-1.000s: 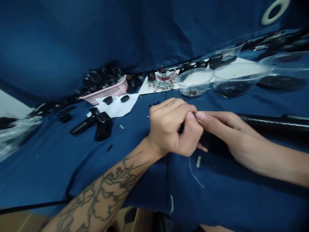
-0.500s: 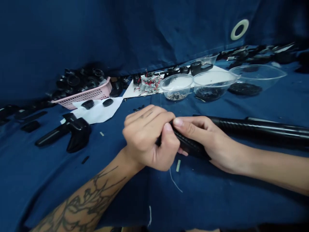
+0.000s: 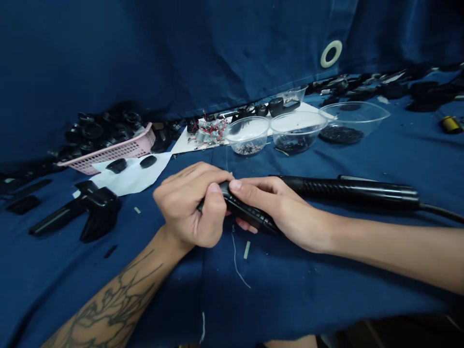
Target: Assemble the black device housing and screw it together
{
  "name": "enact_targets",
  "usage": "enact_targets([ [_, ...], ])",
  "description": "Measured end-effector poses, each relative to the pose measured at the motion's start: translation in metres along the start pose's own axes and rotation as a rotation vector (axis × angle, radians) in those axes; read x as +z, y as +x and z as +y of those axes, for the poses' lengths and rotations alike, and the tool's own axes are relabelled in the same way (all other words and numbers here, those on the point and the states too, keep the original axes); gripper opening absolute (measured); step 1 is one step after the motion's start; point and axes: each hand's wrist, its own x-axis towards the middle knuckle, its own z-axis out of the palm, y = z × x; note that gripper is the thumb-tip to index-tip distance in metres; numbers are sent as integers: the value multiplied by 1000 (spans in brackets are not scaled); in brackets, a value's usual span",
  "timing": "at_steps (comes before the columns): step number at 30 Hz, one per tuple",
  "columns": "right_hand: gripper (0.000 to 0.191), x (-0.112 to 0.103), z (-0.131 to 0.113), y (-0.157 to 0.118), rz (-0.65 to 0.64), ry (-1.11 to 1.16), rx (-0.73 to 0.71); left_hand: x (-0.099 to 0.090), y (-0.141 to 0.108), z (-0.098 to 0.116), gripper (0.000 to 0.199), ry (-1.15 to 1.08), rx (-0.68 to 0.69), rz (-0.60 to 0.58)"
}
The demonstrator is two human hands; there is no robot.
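Note:
A long black plastic part (image 3: 250, 212) with a row of small ridges along its side is gripped between both hands. My left hand (image 3: 192, 205) is closed around its left end, thumb pressed near the top edge. From the right, my right hand (image 3: 275, 198) holds the same part, with its thumb on top and fingertips showing underneath. Much of the part is hidden by the hands. Behind my right hand lies a black cylindrical tool (image 3: 362, 194) with a ribbed grip and a cord. Below the hands, a pale thread (image 3: 237, 263) and a small light strip (image 3: 247, 250) lie on the blue cloth.
At left lies a black pistol-shaped housing (image 3: 99, 212) by a white sheet (image 3: 139, 179). Behind it, a pink basket (image 3: 145, 141) is heaped with black parts. Clear plastic bowls (image 3: 297, 118) with small pieces stand near wired components (image 3: 208, 133). A blue curtain (image 3: 181, 48) hangs behind.
The camera view has swung to the right, so everything sits further left in the picture. Both hands keep hold of the black part, which shows a little more of its ridged side.

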Motion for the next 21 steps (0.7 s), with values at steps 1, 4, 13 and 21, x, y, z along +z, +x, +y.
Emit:
enact_targets([
  [1,43,0,0,1,-13,44,4,0,1,1,24,9,15,8],
  [4,43,0,0,3,-25,125,22,0,2,2,22,32,46,17],
  [13,52,0,2,5,22,-12,35,-1,2,-6,21,-9,-4,-64],
  [21,50,-3,1,6,-36,-89,49,1,0,-14,25,-24,-89,-31],
])
